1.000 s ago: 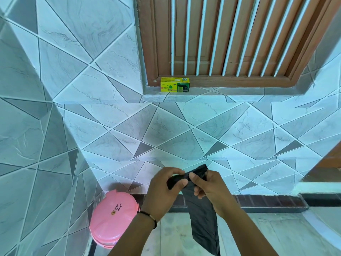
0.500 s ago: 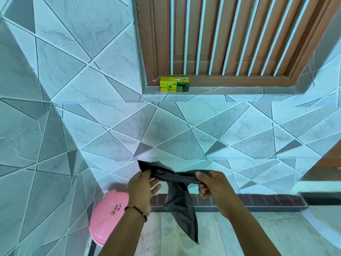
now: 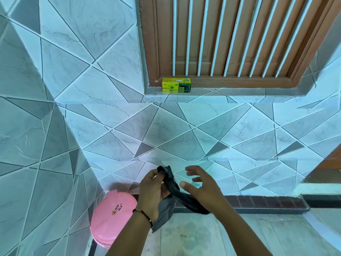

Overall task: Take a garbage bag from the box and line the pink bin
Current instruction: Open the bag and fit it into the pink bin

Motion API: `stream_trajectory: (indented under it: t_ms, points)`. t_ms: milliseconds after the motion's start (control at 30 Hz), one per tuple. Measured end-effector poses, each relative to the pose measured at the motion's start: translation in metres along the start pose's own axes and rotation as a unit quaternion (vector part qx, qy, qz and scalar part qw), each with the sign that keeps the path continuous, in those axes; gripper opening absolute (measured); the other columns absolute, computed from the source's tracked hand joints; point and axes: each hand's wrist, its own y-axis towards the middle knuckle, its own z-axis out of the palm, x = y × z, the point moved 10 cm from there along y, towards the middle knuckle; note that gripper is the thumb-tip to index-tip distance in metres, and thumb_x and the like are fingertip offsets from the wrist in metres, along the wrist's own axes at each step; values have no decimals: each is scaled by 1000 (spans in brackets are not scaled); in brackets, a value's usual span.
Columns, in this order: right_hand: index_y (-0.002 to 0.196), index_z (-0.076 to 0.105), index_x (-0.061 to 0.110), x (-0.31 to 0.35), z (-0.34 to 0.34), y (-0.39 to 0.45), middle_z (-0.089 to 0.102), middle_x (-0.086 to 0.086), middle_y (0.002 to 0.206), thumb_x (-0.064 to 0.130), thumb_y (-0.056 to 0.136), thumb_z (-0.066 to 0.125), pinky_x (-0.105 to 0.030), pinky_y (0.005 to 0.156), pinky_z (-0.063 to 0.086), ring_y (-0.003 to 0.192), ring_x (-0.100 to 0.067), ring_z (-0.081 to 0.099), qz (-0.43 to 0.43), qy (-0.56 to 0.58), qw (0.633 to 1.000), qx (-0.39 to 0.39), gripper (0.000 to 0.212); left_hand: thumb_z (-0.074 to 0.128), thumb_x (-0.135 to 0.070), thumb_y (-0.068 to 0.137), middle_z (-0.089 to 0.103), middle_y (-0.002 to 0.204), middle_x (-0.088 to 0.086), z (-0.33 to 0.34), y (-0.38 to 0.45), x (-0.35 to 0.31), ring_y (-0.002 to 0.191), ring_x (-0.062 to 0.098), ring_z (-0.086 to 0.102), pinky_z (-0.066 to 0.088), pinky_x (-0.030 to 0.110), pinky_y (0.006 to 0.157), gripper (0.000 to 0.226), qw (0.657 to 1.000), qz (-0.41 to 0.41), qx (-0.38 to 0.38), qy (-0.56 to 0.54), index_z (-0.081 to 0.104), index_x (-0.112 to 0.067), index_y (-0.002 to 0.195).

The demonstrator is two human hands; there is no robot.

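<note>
A black garbage bag hangs bunched from my left hand, which grips its upper end. My right hand is just right of it with fingers spread; the bag's lower part drapes under that wrist, and I cannot tell if the hand touches it. The pink bin, its lid closed, stands on the floor in the corner, below and left of my left hand. The yellow-green garbage bag box sits on the window ledge above.
Tiled walls meet at a corner on the left. A brown wooden window with white bars is above the ledge. A dark brick skirting runs along the wall base, with pale floor below.
My hands had stretched the bag out between them. Now the right hand has let go of its end and opened, and the bag hangs bunched from the left hand.
</note>
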Motion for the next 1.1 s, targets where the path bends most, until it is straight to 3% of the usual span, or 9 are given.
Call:
stream_trajectory:
  t_ms: [133, 300, 400, 500, 700, 833, 933, 1033, 1100]
  points:
    - [75, 62, 30, 9, 19, 0, 68, 9, 80, 29, 78, 67, -13, 58, 43, 60, -1, 59, -32, -23, 999, 35, 6, 49, -5, 87, 63, 64, 5, 9, -4, -9, 52, 15, 56, 52, 21, 52, 16, 998, 41, 10, 41, 62, -11, 79]
    - [51, 52, 31, 8, 23, -1, 57, 11, 55, 17, 79, 64, -15, 53, 38, 46, -1, 48, -49, -25, 998, 22, 34, 51, -7, 90, 66, 71, 11, 10, -2, -12, 58, 20, 61, 53, 24, 57, 15, 998, 53, 21, 7, 64, -10, 83]
    - [53, 56, 27, 6, 12, 1, 58, 18, 52, 23, 78, 68, -16, 53, 40, 47, -2, 49, -34, -16, 999, -20, 28, 54, -12, 91, 68, 71, 9, 5, -2, -13, 57, 18, 64, 54, 22, 51, 13, 999, 50, 13, -11, 64, -6, 86]
    - [55, 57, 24, 1, 0, 2, 59, 21, 51, 29, 77, 71, -16, 51, 37, 47, 0, 49, -14, -8, 998, -63, 27, 55, -16, 91, 68, 76, 10, -2, 0, -15, 68, 21, 64, 55, 22, 54, 18, 999, 54, 0, -7, 62, -8, 76]
    - [61, 57, 13, -2, -23, 1, 57, 5, 57, 26, 81, 68, -13, 53, 37, 52, -3, 49, -15, 29, 992, -120, 27, 54, -21, 91, 70, 73, 5, -6, 4, -16, 69, 20, 66, 56, 23, 53, 22, 999, 39, -3, -38, 61, -9, 73]
    - [59, 53, 15, -1, -26, 0, 57, 2, 57, 25, 83, 66, -13, 52, 37, 50, -4, 46, -21, 59, 988, -138, 30, 48, -28, 94, 70, 83, 8, 5, 2, -11, 73, 20, 68, 58, 28, 62, 28, 999, 17, 26, -19, 64, -7, 83]
    - [58, 52, 17, -1, -28, -1, 60, -3, 59, 26, 84, 65, -15, 51, 37, 50, -4, 48, -23, 76, 984, -161, 30, 54, -38, 89, 73, 81, 2, 20, -2, -1, 77, 22, 68, 57, 34, 70, 31, 993, -16, 95, 62, 68, -10, 90]
    - [63, 57, 12, 0, -23, -3, 64, -6, 61, 27, 85, 64, -21, 55, 41, 53, -7, 52, -27, 92, 984, -149, 28, 60, -21, 87, 74, 92, 8, 28, -5, 5, 77, 19, 70, 58, 30, 67, 18, 986, -1, 121, 115, 68, -7, 94]
    - [63, 57, 11, 0, -21, -4, 62, -4, 60, 28, 86, 63, -22, 55, 42, 53, -7, 52, -27, 102, 984, -146, 28, 60, -12, 87, 74, 87, 11, 25, -3, 4, 72, 17, 71, 58, 28, 63, 11, 990, 10, 101, 94, 68, -4, 89]
